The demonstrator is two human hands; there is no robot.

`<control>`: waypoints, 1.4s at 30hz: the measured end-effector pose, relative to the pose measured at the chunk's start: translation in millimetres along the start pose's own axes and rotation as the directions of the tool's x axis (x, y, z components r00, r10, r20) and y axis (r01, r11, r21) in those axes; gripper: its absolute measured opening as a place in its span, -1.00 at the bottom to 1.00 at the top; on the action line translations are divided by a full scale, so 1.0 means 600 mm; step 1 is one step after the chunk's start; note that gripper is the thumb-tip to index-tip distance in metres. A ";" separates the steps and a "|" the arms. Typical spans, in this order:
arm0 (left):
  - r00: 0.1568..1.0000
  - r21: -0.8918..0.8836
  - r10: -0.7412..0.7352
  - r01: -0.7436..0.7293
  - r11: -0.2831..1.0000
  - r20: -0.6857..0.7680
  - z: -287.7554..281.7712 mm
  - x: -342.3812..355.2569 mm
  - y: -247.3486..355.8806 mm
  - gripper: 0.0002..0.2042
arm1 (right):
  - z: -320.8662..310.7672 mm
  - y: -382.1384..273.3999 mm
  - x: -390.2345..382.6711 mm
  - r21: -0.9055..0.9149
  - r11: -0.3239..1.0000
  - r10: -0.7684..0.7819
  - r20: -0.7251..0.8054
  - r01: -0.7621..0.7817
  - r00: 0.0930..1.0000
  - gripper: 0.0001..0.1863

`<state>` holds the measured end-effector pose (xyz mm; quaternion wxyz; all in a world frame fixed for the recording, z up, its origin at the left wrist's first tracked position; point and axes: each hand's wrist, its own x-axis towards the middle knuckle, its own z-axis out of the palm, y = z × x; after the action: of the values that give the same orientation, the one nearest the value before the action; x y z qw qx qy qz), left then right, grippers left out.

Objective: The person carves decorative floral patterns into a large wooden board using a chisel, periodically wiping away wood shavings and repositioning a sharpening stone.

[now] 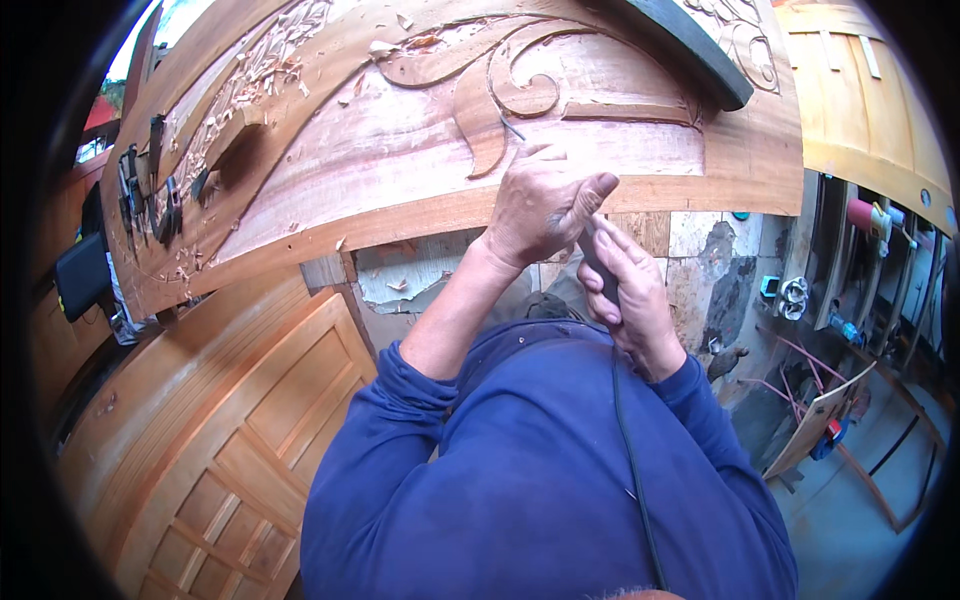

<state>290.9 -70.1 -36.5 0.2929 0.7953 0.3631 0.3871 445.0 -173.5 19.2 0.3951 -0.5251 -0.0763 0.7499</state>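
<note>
Your left hand point(545, 205) is curled shut around a thin chisel point(512, 128), its tip on the carved wood panel point(400, 150) near the lower edge | your right hand point(630, 290) is clenched on a grey tool handle point(596, 262), just below | both forearms reach up from blue sleeves point(540, 460).

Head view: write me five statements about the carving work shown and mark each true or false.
1. Both hands grip one grey tool handle. True: left hand above, right hand below.
2. The carved wooden panel is painted white. False: it is bare reddish wood.
3. A raised scroll is cut into the panel. True.
4. The person wears red sleeves. False: the sleeves are blue.
5. Wood chips lie on the panel's upper left. True.
</note>
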 end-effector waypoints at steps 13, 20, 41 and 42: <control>0.971 0.106 0.231 -0.224 0.969 -0.062 -0.033 -0.023 0.002 -0.47 | 0.015 0.030 -0.021 -0.075 0.975 -0.207 0.060 0.211 0.977 -0.56; 0.967 -0.027 0.146 -0.143 0.989 0.209 -0.020 -0.016 0.004 -0.63 | 0.010 0.023 -0.048 -0.334 0.933 -0.195 -0.153 0.135 0.969 -0.58; 0.984 0.030 0.083 -0.089 0.996 0.156 0.026 0.023 0.010 -0.78 | -0.079 -0.087 0.018 -0.842 -0.030 -0.654 0.425 0.539 0.626 -0.62; 0.993 0.036 0.064 -0.068 0.997 0.102 0.033 0.026 0.011 -0.77 | -0.076 -0.097 0.021 -0.863 -0.162 -0.635 0.463 0.479 0.618 -0.61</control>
<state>316.3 -64.8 -35.5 0.2818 0.8312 0.3288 0.3487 511.5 -139.5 20.8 0.2539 -0.6000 -0.7224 0.2317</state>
